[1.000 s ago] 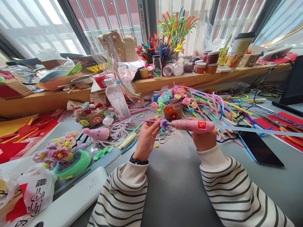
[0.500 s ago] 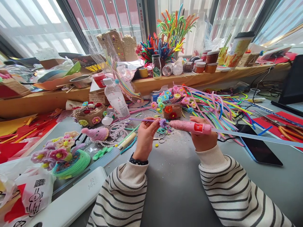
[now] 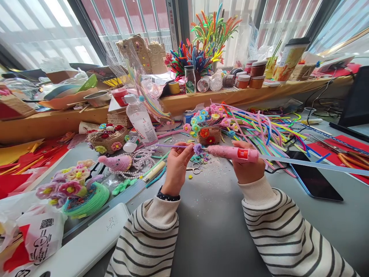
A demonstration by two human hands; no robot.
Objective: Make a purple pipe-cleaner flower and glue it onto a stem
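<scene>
Your left hand (image 3: 176, 165) pinches the fuzzy purple flower (image 3: 197, 149) between thumb and fingertips, just where it joins its thin purple stem (image 3: 168, 146), which runs out past your fingers to the left. Your right hand (image 3: 249, 169) is wrapped around the pink glue gun (image 3: 230, 152), whose nozzle points at the flower's right side; whether the two touch, you cannot tell from here. The flower looks nearly weightless and soft, so it probably squashes or twists under a hard squeeze; the stem seems bendy but springy, and the base of the bloom is the safest place to pinch, with your fingertips away from the hot tip. The gun should feel stiff and fairly light, best held by its handle, though the long clear glue stick (image 3: 305, 163) jutting from its back may sway and tug. Beneath the flower, small scissors (image 3: 196, 168) lie on the grey tabletop (image 3: 213, 231), with a small woven basket (image 3: 209, 135) of fuzzy flowers behind and a dark phone (image 3: 319, 181) to the right.
</scene>
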